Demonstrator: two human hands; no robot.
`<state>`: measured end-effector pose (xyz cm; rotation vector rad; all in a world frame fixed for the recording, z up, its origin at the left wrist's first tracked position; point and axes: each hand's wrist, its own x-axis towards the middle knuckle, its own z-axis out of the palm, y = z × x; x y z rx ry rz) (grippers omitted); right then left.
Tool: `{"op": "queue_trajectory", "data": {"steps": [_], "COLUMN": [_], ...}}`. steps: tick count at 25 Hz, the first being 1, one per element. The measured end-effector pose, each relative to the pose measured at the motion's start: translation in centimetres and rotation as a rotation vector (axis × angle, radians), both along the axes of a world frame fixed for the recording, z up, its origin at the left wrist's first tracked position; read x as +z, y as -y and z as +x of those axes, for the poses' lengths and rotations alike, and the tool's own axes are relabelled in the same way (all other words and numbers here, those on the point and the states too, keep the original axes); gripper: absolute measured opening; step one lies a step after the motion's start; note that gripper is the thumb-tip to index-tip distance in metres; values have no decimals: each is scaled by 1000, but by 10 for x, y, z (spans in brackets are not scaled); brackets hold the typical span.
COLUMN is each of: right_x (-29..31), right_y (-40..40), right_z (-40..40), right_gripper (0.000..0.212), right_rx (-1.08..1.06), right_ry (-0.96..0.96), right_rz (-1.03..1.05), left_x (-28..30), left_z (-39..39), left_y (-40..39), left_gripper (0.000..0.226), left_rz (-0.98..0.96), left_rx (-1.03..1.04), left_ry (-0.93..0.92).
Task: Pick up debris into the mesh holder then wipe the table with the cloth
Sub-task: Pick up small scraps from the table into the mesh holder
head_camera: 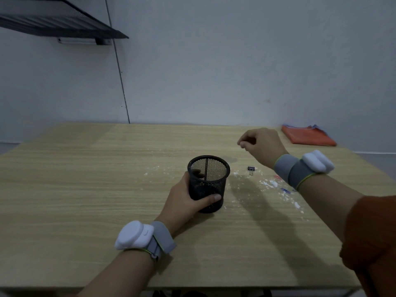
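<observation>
A black mesh holder (pixel 207 182) stands upright near the middle of the wooden table (pixel 85 189), and my left hand (pixel 184 200) is wrapped around its lower side. Something small and dark lies inside it. My right hand (pixel 260 145) hovers above the table to the right of the holder, fingers curled with the fingertips pinched; whether they hold a small piece is too small to tell. A binder clip (pixel 251 169) lies below that hand. White crumbs (pixel 270 183) and small coloured bits (pixel 285 190) are scattered to the right. An orange cloth (pixel 307 136) lies folded at the back right.
A dark mesh shelf (pixel 60 18) is fixed to the wall at the upper left. The wall runs right behind the table's far edge. More white specks (pixel 150 170) lie left of the holder. Both wrists carry grey bands with white devices.
</observation>
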<state>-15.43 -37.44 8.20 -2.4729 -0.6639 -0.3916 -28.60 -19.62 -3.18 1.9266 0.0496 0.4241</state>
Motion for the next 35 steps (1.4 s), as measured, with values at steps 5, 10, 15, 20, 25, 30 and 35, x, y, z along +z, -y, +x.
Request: {"op": "queue_trajectory", "data": {"steps": [5, 10, 15, 20, 25, 30, 35], "right_x": [-36, -56, -61, -64, -47, 0, 13], "right_y": [15, 10, 5, 6, 0, -19, -37], "right_z": [30, 35, 34, 31, 21, -12, -48], "right_gripper": [25, 35, 28, 24, 10, 8, 8], "right_rx": [-134, -180, -226, -203, -123, 210, 449], "right_ry": [-159, -241, -232, -209, -184, -342, -45], "right_rz": [-337, -341, -381, -404, 4, 384, -130], "left_x": [-1, -3, -3, 1, 0, 1, 3], "left_z": [1, 2, 1, -1, -1, -1, 0], "left_y": [-1, -1, -1, 1, 0, -1, 0], "left_gripper": [63, 61, 63, 59, 56, 62, 64], "left_rz": [-4, -12, -7, -4, -5, 7, 32], "left_rx": [-4, -8, -2, -6, 2, -9, 6], "left_ry": [10, 4, 4, 5, 1, -13, 5]}}
